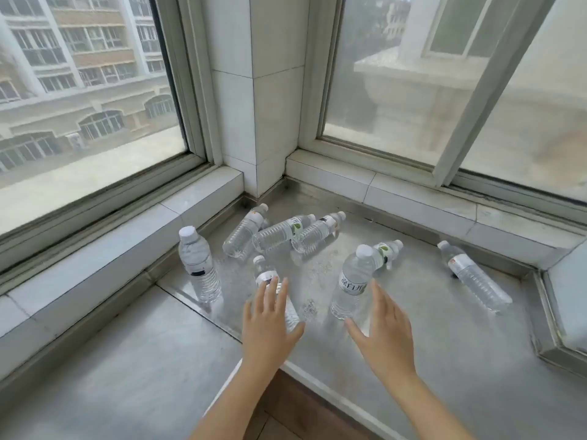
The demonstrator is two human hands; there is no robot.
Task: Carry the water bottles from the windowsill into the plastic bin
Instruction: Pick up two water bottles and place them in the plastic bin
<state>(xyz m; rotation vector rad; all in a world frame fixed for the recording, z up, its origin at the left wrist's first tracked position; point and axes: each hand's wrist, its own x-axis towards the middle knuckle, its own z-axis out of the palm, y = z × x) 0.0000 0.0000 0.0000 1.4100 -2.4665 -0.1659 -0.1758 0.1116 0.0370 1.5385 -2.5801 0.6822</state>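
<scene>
Ribbed clear plastic bottles (313,235) littered the grey stone windowsill (413,328). Both hands were spread empty: left hand (268,322) over a small bottle (270,281), right hand (386,331) beside an upright one (352,287).

Bare forearms, bare hands (327,325) (no sleeves).
</scene>
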